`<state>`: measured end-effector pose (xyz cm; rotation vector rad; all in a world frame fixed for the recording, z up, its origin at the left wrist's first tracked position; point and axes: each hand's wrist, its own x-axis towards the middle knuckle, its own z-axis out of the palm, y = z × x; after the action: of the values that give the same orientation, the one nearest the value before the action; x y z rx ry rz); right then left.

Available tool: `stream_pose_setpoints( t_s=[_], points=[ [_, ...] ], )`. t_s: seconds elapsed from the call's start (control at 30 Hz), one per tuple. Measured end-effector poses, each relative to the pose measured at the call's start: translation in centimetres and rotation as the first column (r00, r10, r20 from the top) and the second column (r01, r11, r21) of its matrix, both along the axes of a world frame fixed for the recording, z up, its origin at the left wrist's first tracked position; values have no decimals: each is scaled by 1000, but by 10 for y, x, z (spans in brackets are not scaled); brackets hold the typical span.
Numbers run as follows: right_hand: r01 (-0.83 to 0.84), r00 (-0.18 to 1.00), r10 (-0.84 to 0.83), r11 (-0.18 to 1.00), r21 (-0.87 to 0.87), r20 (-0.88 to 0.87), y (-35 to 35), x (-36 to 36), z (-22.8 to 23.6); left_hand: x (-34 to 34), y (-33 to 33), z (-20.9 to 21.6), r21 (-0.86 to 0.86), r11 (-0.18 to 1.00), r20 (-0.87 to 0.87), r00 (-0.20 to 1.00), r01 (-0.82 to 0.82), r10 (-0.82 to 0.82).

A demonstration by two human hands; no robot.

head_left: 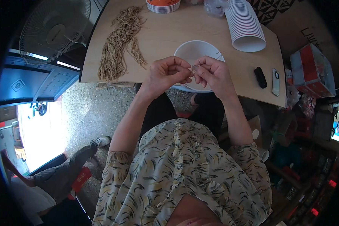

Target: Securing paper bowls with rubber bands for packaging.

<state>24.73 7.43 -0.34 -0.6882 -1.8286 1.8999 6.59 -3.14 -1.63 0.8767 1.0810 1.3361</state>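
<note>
We hold both hands together over the white bowl at the near edge of the desk. Our left hand and right hand meet at the fingertips, pinching a small pale strand between them; it is too small to say more. The heap of tan strands lies well apart to the left. A sleeve of stacked paper cups lies beyond the bowl, and a black remote sits to the right. We judge we are working one strand over the bowl. The next move seems to call for a fine, steady pinch.
</note>
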Motion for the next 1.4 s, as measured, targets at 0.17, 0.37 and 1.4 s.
stream_pose_setpoints(
  t_s=[0.17, 0.37, 1.4],
  points=[
    [84, 996, -84, 996, 12, 29, -2, -1, 4, -1, 0, 0, 21, 999, -12, 1000, 26, -26],
    [187, 981, -178, 972, 143, -72, -6, -2, -5, 1, 0, 4, 32, 998, -84, 995, 54, -51],
    [506, 861, -468, 823, 258, -199, 29, 70, 6, -10, 13, 16, 319, 877, -846, 525, 360, 91]
  ],
)
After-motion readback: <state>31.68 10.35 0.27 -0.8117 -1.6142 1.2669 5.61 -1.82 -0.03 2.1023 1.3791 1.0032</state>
